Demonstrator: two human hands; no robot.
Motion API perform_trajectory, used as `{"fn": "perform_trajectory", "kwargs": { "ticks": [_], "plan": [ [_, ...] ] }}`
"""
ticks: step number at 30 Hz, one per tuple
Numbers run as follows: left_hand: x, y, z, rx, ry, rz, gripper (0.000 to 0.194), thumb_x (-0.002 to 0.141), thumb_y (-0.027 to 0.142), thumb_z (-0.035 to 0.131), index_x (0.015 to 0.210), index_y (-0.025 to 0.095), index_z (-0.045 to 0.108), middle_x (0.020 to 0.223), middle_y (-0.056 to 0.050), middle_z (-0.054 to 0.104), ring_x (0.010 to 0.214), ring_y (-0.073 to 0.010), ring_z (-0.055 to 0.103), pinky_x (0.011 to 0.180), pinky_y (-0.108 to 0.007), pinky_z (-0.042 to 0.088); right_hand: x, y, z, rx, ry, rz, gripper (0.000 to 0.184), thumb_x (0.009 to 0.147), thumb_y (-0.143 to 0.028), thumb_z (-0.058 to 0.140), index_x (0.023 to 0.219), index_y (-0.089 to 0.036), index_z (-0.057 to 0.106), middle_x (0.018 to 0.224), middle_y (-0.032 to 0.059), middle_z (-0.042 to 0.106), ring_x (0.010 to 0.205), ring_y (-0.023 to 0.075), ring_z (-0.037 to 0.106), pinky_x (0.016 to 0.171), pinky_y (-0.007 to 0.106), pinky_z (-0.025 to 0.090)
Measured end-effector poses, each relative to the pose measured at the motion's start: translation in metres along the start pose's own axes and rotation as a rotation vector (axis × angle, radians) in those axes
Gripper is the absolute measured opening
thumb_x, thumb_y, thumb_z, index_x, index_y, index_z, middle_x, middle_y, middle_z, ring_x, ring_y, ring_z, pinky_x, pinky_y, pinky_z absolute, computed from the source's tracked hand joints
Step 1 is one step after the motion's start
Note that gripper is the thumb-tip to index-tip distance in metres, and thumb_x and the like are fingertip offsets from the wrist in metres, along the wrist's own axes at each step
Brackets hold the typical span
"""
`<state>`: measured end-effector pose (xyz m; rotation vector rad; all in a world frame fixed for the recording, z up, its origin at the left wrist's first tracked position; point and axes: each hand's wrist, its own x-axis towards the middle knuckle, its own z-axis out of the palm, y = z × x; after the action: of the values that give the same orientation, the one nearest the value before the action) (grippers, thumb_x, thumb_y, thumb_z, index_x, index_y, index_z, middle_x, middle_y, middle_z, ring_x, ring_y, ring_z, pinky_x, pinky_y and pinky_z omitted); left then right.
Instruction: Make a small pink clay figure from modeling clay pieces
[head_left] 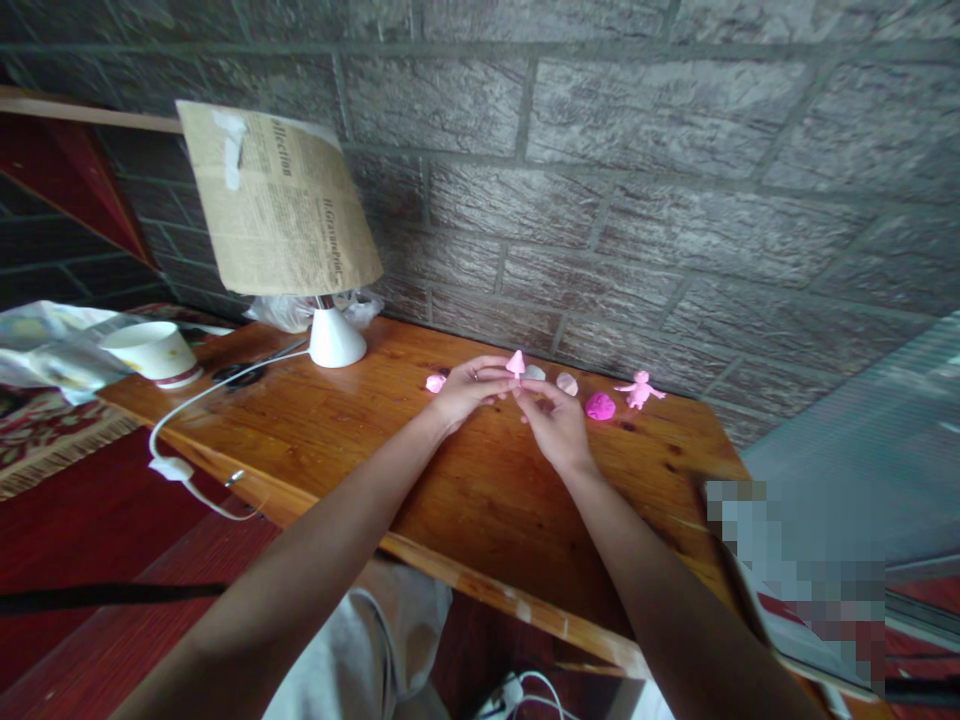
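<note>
Between the fingertips of both hands stands a small pink mushroom-shaped clay piece [516, 362], its pointed cap upward. My left hand [471, 392] pinches it from the left, fingers closed. From the right, my right hand [556, 418] closes its thumb and fingers at the stem's lower end. Just left of my left hand lies a light pink clay lump [434, 383]. Behind and beside my right hand are a whitish lump [535, 372] and a pale pink lump [567, 384]. Farther right sit a bright magenta clay lump [600, 406] and a pink doll-like figure [640, 390] with its arms spread.
On the wooden table [315, 440], a lamp [337, 338] with a newsprint shade stands at the back left. Its white cord [176, 400] hangs over the front edge. Scissors [241, 374] and a paper cup [154, 353] are at the left. A stone-block wall [637, 200] rises behind.
</note>
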<state>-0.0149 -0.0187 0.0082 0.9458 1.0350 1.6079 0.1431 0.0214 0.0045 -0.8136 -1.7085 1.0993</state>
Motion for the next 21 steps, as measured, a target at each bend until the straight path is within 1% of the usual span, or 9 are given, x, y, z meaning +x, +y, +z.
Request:
{"fn": "perform_trajectory", "kwargs": {
  "ticks": [2,4,9,11,16,19,21],
  "plan": [
    [-0.0006,0.0009,0.0008,-0.002,0.000,-0.007,0.052,0.056,0.024,0.092,0.103,0.016,0.072,0.086,-0.003,0.076,0.064,-0.0082,0.061,0.058,-0.020,0.042,-0.0006,-0.0017,-0.0006,-0.018,0.005,0.002,0.037,0.078,-0.049,0.071,0.096,-0.019,0.078,0.066,0.0009,0.069,0.053,0.0135,0.058,0.054,0.029,0.051],
    [-0.0014,0.0022,0.0022,-0.002,-0.001,-0.010,0.052,0.056,0.024,0.093,0.103,0.016,0.072,0.085,-0.003,0.075,0.064,-0.0080,0.061,0.058,-0.020,0.042,-0.0010,-0.0023,-0.0008,-0.021,0.008,0.011,0.035,0.077,-0.049,0.071,0.095,-0.019,0.079,0.063,0.0001,0.067,0.053,0.0140,0.058,0.055,0.029,0.051],
    [-0.0024,0.0046,0.0041,0.001,-0.006,-0.011,0.053,0.055,0.028,0.093,0.103,0.016,0.073,0.082,-0.003,0.075,0.064,-0.0081,0.061,0.061,-0.020,0.044,-0.0008,-0.0003,-0.0004,-0.006,-0.005,-0.001,0.032,0.078,-0.048,0.071,0.092,-0.021,0.078,0.075,0.0017,0.073,0.054,0.0136,0.059,0.056,0.030,0.052],
    [-0.0022,0.0043,0.0034,0.002,-0.009,-0.015,0.056,0.055,0.029,0.094,0.105,0.016,0.072,0.081,-0.003,0.075,0.065,-0.0089,0.062,0.061,-0.021,0.044,-0.0004,0.0007,-0.0004,-0.008,-0.019,0.003,0.032,0.078,-0.048,0.071,0.092,-0.021,0.078,0.077,0.0021,0.073,0.054,0.0134,0.059,0.055,0.030,0.052],
    [-0.0014,0.0027,0.0012,0.011,-0.020,-0.005,0.059,0.054,0.028,0.094,0.108,0.017,0.071,0.085,-0.003,0.075,0.066,-0.0096,0.063,0.060,-0.021,0.044,0.0010,0.0010,-0.0003,0.058,-0.008,0.068,0.037,0.074,-0.049,0.073,0.094,-0.019,0.079,0.070,0.0010,0.070,0.052,0.0120,0.055,0.054,0.029,0.050],
    [-0.0010,0.0018,0.0014,0.026,-0.029,0.022,0.057,0.056,0.027,0.093,0.107,0.017,0.071,0.082,-0.002,0.075,0.065,-0.0096,0.062,0.059,-0.021,0.043,0.0018,-0.0008,0.0005,0.100,-0.003,0.117,0.037,0.070,-0.049,0.076,0.091,-0.019,0.080,0.066,0.0006,0.069,0.051,0.0119,0.054,0.052,0.028,0.046],
    [-0.0007,0.0008,0.0020,0.032,-0.031,0.040,0.056,0.056,0.028,0.093,0.107,0.016,0.071,0.080,-0.002,0.074,0.063,-0.0094,0.061,0.058,-0.021,0.043,0.0022,-0.0034,0.0013,0.155,-0.002,0.163,0.034,0.067,-0.047,0.078,0.087,-0.020,0.080,0.067,0.0007,0.070,0.051,0.0112,0.053,0.050,0.027,0.042]
  ]
}}
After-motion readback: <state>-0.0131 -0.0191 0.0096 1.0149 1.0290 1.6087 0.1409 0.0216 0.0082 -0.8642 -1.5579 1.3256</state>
